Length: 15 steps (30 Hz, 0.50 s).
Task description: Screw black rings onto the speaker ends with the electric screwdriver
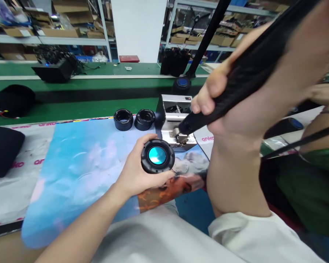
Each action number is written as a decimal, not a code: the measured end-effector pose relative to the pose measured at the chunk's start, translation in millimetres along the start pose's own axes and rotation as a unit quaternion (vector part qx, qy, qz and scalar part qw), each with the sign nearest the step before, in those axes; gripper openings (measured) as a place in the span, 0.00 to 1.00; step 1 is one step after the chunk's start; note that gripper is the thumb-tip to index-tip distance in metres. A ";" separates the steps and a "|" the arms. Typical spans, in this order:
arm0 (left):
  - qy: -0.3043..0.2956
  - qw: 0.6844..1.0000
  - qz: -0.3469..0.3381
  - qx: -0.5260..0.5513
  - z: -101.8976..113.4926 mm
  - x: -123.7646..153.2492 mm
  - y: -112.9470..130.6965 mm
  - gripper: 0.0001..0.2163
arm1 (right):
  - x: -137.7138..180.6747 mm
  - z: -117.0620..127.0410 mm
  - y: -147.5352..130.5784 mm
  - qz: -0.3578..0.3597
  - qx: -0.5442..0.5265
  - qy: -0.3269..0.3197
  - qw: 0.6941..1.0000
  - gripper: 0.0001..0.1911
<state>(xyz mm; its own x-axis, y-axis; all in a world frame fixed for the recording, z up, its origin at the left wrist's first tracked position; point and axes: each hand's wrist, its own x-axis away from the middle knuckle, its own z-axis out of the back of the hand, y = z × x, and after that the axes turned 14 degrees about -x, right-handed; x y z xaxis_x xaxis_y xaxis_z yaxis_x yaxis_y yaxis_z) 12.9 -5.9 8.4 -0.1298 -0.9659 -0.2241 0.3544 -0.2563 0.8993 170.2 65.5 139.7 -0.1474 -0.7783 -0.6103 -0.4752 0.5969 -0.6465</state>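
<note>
From where I stand, the round black part (pixel 146 160) is in the left hand (pixel 133 171), raised above the printed sheet (pixel 84 164) on the worktop (pixel 98 104), its glossy blue-green centre facing upward. The left fingers are clamped on its outer rim, one side of the grip along the upper edge, the other along the lower, clear of the centre. The right fingers are wrapped around a long black tool (pixel 248 75); the right hand (pixel 237 118) holds it slanting down, its tip at the front of the silver device (pixel 171 125). Contact there cannot be confirmed. Two black rings (pixel 123 126) (pixel 145 122) stand side by side behind the held part. In my judgement the part is stiff and fairly light, its ribbed rim offering secure purchase; the shiny centre looks slippery and liable to scratch or smear. Proper hold: the rim only, from opposite sides.
</note>
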 end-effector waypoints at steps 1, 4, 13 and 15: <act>0.000 1.000 0.003 -0.006 0.4 -0.5 0.6 0.36 | 1.1 14.6 9.2 0.033 -0.001 0.037 0.999 0.20; 0.009 1.000 0.002 -0.005 0.2 -1.3 0.9 0.34 | 6.9 47.7 36.0 0.009 0.016 0.074 0.997 0.23; 0.027 0.999 -0.019 -0.003 0.3 -0.7 -3.3 0.35 | 14.9 58.3 43.4 -0.052 0.021 0.060 0.997 0.34; 0.026 0.999 -0.023 -0.004 0.1 -1.4 -3.6 0.35 | 13.8 52.7 32.1 -0.081 0.020 0.075 0.994 0.34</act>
<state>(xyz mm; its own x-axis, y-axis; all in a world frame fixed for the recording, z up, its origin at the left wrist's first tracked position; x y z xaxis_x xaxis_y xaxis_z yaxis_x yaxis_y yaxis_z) 11.7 -3.7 5.6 -0.0977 -0.9534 -0.2853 0.3556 -0.3013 0.8847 198.6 84.1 86.4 -0.2007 -0.8838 -0.4227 -0.4689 0.4655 -0.7506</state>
